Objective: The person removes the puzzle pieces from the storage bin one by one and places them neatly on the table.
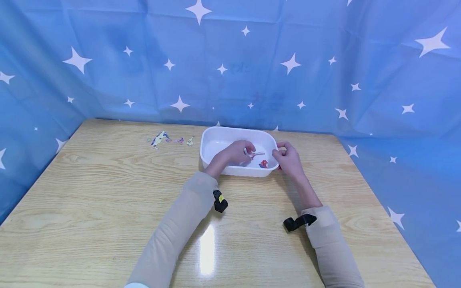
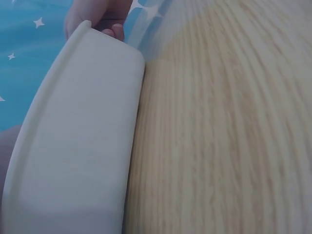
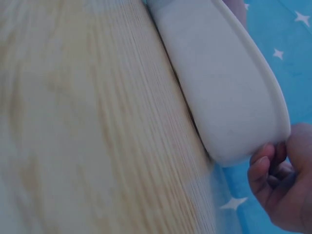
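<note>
A white plastic basin [image 1: 237, 171] stands near the far edge of the table. My left hand [image 1: 237, 152] reaches over its near wall, fingers bent down inside and pinching a small flat pale piece with reddish and blue marks [image 1: 256, 154]. Close by on the basin floor lies a small red-and-blue piece [image 1: 263, 164]. My right hand [image 1: 289, 159] grips the rim at the right end, thumb at the top and bent fingers against the outside wall. In the left wrist view the basin wall [image 2: 83, 117] hides the left hand's fingers; the right hand [image 3: 287, 178] shows in the right wrist view.
Left of the basin, several small flat coloured pieces lie in a row on the wooden table [image 1: 108, 192]: a longer pale-and-blue one [image 1: 159, 139], small purple ones [image 1: 179, 140] and a pale yellow one [image 1: 190, 141]. A blue star-patterned curtain [image 1: 223, 88] hangs behind.
</note>
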The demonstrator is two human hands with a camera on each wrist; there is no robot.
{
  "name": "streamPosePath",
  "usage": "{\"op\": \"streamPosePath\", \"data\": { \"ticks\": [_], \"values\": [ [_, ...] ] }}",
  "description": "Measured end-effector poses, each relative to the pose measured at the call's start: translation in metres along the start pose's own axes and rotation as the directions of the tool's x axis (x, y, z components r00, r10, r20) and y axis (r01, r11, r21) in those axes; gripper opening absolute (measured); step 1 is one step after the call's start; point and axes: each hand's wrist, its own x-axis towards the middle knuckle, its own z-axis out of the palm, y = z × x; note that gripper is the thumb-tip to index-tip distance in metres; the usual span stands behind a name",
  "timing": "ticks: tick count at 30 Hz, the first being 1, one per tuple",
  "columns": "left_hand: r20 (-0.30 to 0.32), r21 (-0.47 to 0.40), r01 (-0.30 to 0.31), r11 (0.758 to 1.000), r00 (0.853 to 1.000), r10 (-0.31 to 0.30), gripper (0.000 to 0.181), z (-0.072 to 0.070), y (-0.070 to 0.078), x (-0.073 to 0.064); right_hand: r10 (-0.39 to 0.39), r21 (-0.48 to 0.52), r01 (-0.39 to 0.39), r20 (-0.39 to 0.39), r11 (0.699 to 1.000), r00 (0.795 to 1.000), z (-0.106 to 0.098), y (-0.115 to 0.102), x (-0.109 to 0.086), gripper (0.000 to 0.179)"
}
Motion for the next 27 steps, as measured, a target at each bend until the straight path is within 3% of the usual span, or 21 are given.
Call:
{"op": "streamPosePath", "data": {
  "ticks": [4,9,11,19,24,27],
  "values": [
    [0.000,0.071,-0.016,0.997,1.000,0.016,0.037,0.0035,-0.0010,0.0037,0.008,-0.001,-0.008,0.000,1.000,1.000,-0.0010,0.0005,0.0003,0.037],
    [0.084,0.217,-0.066,0.974,0.995,0.049,0.049,0.0067,-0.0021,0.0080,0.016,0.005,-0.016,-0.004,1.000,1.000,-0.0006,0.0007,-0.0008,0.036],
    [0.094,0.236,-0.068,0.969,0.994,0.047,0.046,0.0070,-0.0024,0.0079,0.017,0.008,-0.017,-0.003,1.000,1.000,-0.0002,0.0004,-0.0013,0.036],
    [-0.021,0.237,0.000,0.972,1.000,0.005,0.009,0.0075,-0.0043,0.0051,0.008,0.005,-0.008,-0.003,1.000,1.000,-0.0001,-0.0015,-0.0015,0.036],
    [-0.071,0.291,0.070,0.954,0.996,-0.052,0.009,0.0066,-0.0037,0.0011,0.015,0.007,-0.015,0.001,1.000,1.000,0.0000,-0.0024,-0.0015,0.036],
    [-0.073,0.258,0.065,0.964,0.996,-0.048,0.011,0.0052,-0.0034,-0.0002,0.017,0.008,-0.017,0.002,1.000,1.000,0.0002,-0.0024,-0.0015,0.035]
  ]
}}
